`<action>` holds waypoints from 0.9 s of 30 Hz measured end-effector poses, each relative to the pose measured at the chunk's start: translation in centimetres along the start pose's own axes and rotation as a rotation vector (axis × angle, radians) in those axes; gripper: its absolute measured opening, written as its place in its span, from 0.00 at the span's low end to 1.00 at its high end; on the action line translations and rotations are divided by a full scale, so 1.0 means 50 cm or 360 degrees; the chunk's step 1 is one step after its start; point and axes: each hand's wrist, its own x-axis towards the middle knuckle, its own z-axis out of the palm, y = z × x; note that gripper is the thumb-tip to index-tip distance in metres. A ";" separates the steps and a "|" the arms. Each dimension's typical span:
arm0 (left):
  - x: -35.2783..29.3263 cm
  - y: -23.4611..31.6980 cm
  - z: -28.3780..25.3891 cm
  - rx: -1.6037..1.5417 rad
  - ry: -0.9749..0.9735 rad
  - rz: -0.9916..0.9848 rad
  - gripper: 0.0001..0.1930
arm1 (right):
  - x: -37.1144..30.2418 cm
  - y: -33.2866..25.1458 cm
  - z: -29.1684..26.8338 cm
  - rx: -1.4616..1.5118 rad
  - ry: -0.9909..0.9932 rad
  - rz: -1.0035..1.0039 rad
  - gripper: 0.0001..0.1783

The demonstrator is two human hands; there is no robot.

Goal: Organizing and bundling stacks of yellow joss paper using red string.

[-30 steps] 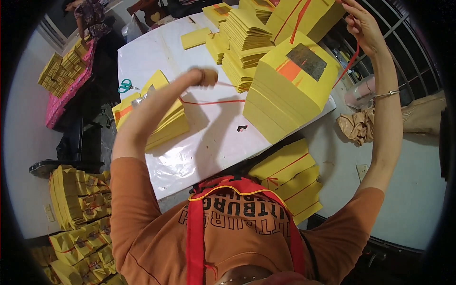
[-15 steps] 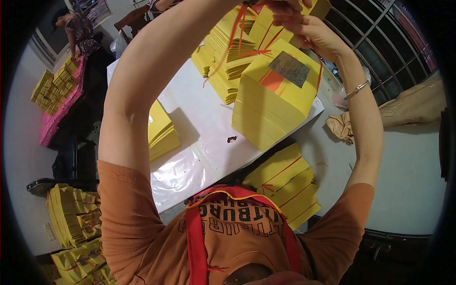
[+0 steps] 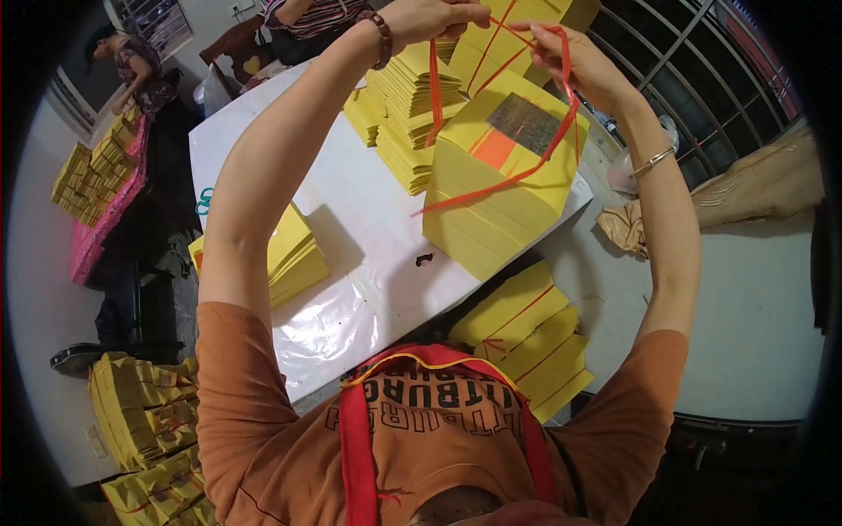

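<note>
Above a thick stack of yellow paper, my two hands hold a red plastic string crossed between them. My left hand, with a beaded bracelet at its wrist, pinches one part at the top edge of the view; a loose length hangs below it. My right hand is closed on the other part, whose tail loops over the fingers and trails across the stack. An orange patch and a grey foil patch lie on the stack's top sheet. Red string also runs over the yellow bundle behind it.
More yellow paper piles stand on the white-covered table, one beside my left arm. Tied bundles sit below the table's near edge and others at lower left. Two people are at the back, one by a pink-covered table.
My hands have drawn apart, the left to the left and slightly down, with the crossed string between them. The right-hand tail has swung over the stack's front.
</note>
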 end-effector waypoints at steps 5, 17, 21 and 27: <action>-0.057 0.082 0.031 0.0622 -0.0238 0.0260 0.16 | -0.017 -0.016 -0.012 0.0372 -0.0235 0.0215 0.15; 0.052 -0.045 0.109 -0.1014 -0.0479 -0.0009 0.20 | -0.004 0.026 0.002 -0.2068 0.0543 -0.1508 0.06; 0.077 -0.064 0.133 -0.1067 -0.0473 0.0052 0.23 | -0.012 0.022 0.007 -0.2147 0.0767 -0.1625 0.06; 0.107 -0.052 0.136 -0.0102 -0.0290 0.0324 0.13 | -0.035 0.034 -0.013 -0.1947 0.0772 -0.1429 0.08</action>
